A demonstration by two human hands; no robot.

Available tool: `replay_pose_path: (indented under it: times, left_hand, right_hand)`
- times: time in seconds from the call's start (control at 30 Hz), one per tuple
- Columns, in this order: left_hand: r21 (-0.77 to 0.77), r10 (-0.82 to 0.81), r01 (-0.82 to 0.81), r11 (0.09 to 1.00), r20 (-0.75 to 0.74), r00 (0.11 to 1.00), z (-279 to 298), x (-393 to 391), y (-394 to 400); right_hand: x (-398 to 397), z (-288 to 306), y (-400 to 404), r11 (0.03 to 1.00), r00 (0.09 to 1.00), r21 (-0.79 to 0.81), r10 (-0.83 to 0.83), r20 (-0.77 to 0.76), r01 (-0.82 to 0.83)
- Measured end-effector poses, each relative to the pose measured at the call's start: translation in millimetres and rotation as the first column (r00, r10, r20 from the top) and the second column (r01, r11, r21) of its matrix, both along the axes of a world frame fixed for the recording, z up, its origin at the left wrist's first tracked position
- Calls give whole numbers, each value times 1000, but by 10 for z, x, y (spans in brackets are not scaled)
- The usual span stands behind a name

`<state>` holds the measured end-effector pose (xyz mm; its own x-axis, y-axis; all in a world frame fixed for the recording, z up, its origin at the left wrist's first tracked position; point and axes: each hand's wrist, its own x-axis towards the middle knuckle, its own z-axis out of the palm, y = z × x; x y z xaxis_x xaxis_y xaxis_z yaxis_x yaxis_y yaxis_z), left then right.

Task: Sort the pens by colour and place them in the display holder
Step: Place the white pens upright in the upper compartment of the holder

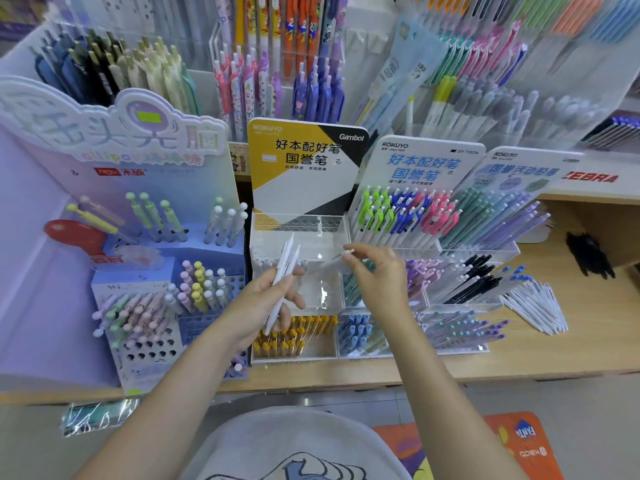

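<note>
While the clear display holder (298,237) under the yellow Kokuyo sign (304,161) shows its top row of holes bare and only a few white pen tips in the tier below, the sorting looks barely begun for this stand. A loose pile of white pens (536,308) lies on the counter (571,351) well to the right, apparently waiting, so most of the filling seems left to do. Neighbouring stands already carry green, blue and pink pens (405,213) in colour groups. The left hand (263,306) is raised in front of the holder, fingers curled round two or three white pens held upright and slightly tilted. The right hand (377,271) sits just beside it, thumb and fingertips pinching a single white pen (341,258) that points left towards the holder, wrist bent downward.
</note>
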<state>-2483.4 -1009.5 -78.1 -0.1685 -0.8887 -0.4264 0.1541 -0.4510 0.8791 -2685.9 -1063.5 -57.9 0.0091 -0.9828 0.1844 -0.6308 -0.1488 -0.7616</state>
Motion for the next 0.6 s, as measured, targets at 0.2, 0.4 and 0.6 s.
replay_pose_path:
  times: [0.2, 0.4, 0.6]
  left_hand:
    - [-6, 26, -26, 1000, 44, 999, -26, 38, 20]
    - [18, 55, -55, 998, 6, 998, -27, 14, 27]
    - [23, 69, -68, 997, -31, 997, -28, 41, 39]
  right_hand:
    - [-33, -115, -54, 998, 994, -51, 28, -102, -33]
    - [49, -122, -121, 994, 988, -86, 60, -140, -73]
    - [65, -126, -171, 992, 982, -103, 52, -184, -72]
